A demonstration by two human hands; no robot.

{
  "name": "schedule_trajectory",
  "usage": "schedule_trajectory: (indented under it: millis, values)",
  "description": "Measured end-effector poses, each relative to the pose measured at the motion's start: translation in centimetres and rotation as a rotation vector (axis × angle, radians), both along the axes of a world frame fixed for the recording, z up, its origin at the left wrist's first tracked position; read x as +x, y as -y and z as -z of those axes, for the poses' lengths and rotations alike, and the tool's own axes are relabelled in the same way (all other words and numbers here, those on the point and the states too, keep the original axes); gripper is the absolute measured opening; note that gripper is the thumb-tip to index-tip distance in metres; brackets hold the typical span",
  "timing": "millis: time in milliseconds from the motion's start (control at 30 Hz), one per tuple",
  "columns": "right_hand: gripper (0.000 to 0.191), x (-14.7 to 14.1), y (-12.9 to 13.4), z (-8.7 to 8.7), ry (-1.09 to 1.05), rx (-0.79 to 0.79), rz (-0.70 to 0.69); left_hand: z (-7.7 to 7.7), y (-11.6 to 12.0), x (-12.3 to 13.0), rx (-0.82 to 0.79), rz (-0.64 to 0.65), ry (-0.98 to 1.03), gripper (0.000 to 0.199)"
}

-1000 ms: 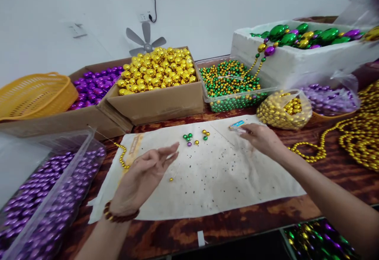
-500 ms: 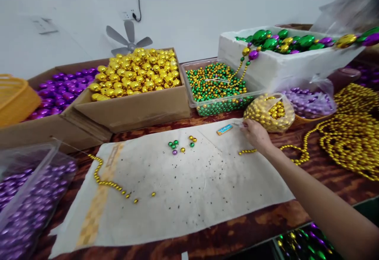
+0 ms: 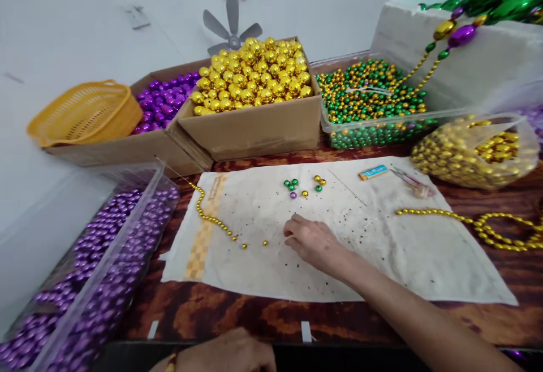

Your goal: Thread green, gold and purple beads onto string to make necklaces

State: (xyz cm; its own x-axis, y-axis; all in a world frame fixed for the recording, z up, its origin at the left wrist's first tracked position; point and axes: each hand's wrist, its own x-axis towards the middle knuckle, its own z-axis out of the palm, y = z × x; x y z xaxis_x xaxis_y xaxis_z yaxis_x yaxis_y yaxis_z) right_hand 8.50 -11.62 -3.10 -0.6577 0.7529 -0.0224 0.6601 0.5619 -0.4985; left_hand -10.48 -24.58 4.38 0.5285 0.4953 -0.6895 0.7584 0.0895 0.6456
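Observation:
My right hand (image 3: 311,242) is over the middle of the white cloth (image 3: 263,276), fingertips pinched together on what looks like a thin, pale thread. The thread runs faintly towards a loose gold bead (image 3: 265,242). Further left, a string of gold beads (image 3: 207,217) curves across the cloth, its upper end tied to a thin line. My left hand (image 3: 231,354) shows only its back at the bottom edge, fingers hidden. Above my right hand lie several green beads (image 3: 291,184), gold beads (image 3: 317,178) and a purple bead (image 3: 293,195). Small metal snips (image 3: 411,182) rest at the upper right.
Boxes of gold balls (image 3: 254,75) and purple balls (image 3: 165,98) stand behind, beside an orange basket (image 3: 85,115). A clear tub of purple beads (image 3: 114,247) is left. A green-and-gold bead tub (image 3: 365,89), foam box (image 3: 428,44) and bag of gold beads (image 3: 449,151) stand right.
My right hand has left the snips by the bag of gold beads and moved left to the cloth's middle. My left hand has come into view below. The view has swung left.

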Motion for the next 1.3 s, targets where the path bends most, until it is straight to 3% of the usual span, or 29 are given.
schedule_trajectory:
  millis: [133,233,300,400,500,600,700,833,900,1000,1133,1300]
  values:
    - [0.012,-2.1,-0.2,1.5,0.071,0.018,-0.007,-2.7,-2.9,-0.5,0.111,-0.093,-0.066,0.023]
    - [0.013,-2.4,-0.2,2.2,0.109,0.038,-0.006,-2.7,-6.7,-0.1,0.302,-0.198,0.004,0.027]
    - [0.016,-2.5,-0.1,2.4,0.120,0.054,0.003,-1.6,-10.3,1.2,0.463,-0.236,0.080,0.027]
    - [0.019,-2.7,-0.1,2.5,0.107,0.079,0.029,1.2,-16.5,4.8,0.768,-0.233,0.147,0.022]
    - [0.017,-2.4,-0.2,2.2,0.074,0.099,0.055,4.2,-21.9,9.2,0.978,-0.040,0.169,0.017]
    - [0.014,-1.1,0.6,1.9,-0.033,0.081,0.076,6.4,-25.3,13.1,1.054,0.193,0.140,0.015]
    - [0.011,1.4,2.1,1.9,-0.394,-0.127,0.191,7.2,-26.9,15.7,1.072,0.386,0.097,0.016]
    - [0.012,5.6,3.9,2.5,-1.119,-0.753,0.559,7.3,-28.2,17.5,1.044,0.554,0.063,0.014]
    - [0.023,7.6,4.5,2.7,-1.355,-0.906,0.720,7.1,-28.7,18.1,1.009,0.605,0.054,0.010]
    - [0.026,9.7,5.1,2.6,-1.525,-0.951,0.853,6.9,-29.4,18.5,0.961,0.650,0.047,0.007]
    - [0.021,10.3,5.3,2.1,-1.584,-0.978,0.888,6.7,-29.9,18.9,0.953,0.708,0.043,0.005]
    - [0.021,9.9,5.4,1.4,-1.585,-0.918,0.867,4.8,-29.7,19.0,1.150,0.685,0.074,0.013]
